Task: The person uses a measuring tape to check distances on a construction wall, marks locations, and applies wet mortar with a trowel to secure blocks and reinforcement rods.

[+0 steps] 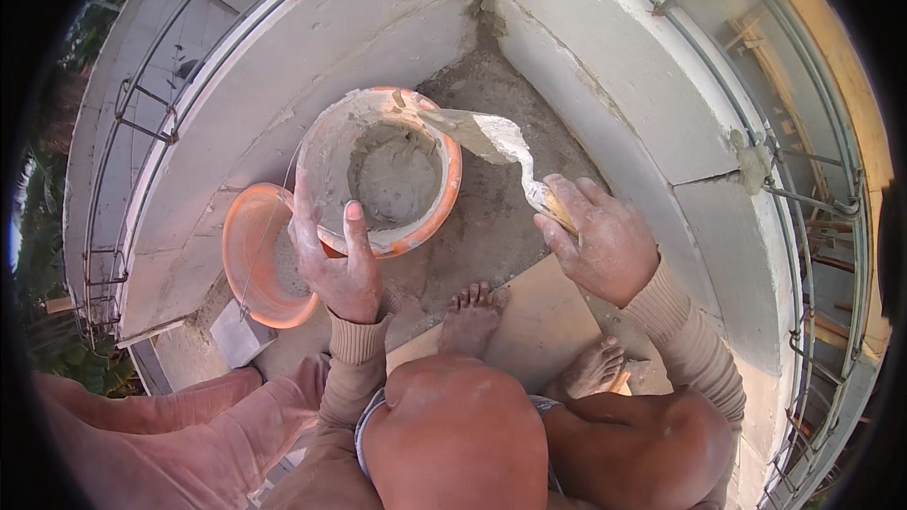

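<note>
My right hand [605, 241] is closed round the wooden handle of a trowel [487, 135]. The mortar-smeared blade points left, its tip over the right rim of an orange bucket [452, 184]. Grey mortar [395, 173] lies inside that bucket and coats its inner wall. My left hand [338, 260] is at the bucket's near left side, thumb and fingers stretched up and apart. Whether it touches the rim I cannot tell. A second orange bucket [248, 269] with a thin wire handle stands just left of my left hand.
Pale block walls [605, 85] meet in a corner ahead. Steel rebar cages [142, 99] run along both sides. My bare feet [470, 321] are by a flat board [539, 307]. A loose block [241, 332] lies near another person's pink-trousered legs [189, 434] at lower left.
</note>
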Motion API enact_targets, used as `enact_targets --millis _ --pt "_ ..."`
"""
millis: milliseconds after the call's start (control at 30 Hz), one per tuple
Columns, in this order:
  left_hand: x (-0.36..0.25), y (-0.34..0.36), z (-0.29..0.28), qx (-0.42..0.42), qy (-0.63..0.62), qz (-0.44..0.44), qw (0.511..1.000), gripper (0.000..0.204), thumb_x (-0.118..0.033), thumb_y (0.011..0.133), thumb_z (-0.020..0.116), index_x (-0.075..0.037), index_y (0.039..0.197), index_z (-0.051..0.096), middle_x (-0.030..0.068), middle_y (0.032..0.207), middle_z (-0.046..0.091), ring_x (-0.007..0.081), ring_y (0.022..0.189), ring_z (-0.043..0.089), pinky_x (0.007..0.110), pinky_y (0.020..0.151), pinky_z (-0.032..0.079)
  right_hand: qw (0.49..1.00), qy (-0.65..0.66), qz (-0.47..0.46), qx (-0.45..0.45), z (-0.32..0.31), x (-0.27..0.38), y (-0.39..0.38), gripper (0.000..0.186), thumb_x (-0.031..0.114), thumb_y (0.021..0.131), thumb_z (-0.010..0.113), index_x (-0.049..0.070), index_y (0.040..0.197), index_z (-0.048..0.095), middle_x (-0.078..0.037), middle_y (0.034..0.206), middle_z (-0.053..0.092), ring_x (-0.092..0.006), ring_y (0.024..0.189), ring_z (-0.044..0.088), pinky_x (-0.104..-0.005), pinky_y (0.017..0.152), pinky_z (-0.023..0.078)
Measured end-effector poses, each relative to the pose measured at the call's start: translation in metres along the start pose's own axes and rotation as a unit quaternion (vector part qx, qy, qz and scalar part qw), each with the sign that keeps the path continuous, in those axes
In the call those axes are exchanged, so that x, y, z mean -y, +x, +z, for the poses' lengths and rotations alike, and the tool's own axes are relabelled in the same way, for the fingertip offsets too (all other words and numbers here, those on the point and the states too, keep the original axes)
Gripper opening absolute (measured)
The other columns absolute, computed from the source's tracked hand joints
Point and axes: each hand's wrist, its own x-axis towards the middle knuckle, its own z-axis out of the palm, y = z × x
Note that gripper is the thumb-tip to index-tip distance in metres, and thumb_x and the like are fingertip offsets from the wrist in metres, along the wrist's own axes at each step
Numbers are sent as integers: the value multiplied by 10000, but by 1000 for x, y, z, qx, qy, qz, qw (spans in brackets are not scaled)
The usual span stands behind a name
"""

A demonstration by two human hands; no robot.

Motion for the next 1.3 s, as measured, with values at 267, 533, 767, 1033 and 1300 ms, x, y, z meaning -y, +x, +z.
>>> enact_targets --millis 267,533,767,1033,1300 --pt "80 96 27 216 369 -85 900 612 -383 997 656 88 1377 569 294 1296 647 454 1203 628 523 1072 454 987 -103 -116 39 -2 37 48 229 234 962 644 31 1061 606 -137 954 638 -327 794 710 -448 707 579" --pt "65 104 15 164 169 -93 967 338 -240 987 665 4 1209 737 232 1062 730 387 949 723 436 862 546 989 -92 -70 90 12 36 53 288 223 953 648 -5 1125 608 -168 963 646 -360 842 712 -459 717 577" --pt "8 71 26 169 -6 -18 985 311 -156 946 731 9 1209 742 140 996 741 200 839 683 308 807 528 981 -143 -82 104 27 12 52 218 88 888 629 -41 1062 642 -212 948 688 -376 861 727 -475 729 591" --pt "-41 44 44 219 -80 0 972 285 -119 909 762 -23 1178 756 133 926 717 187 712 635 295 692 503 986 -37 -13 160 53 -15 51 401 337 1019 594 -49 1113 653 -245 977 692 -424 962 685 -530 858 538" --pt "-51 28 46 255 -88 -25 963 322 -157 907 800 -18 1194 755 27 814 592 105 744 495 262 698 428 935 258 34 240 109 -38 51 387 395 1035 616 34 1088 745 -191 836 698 -304 761 691 -444 742 551"
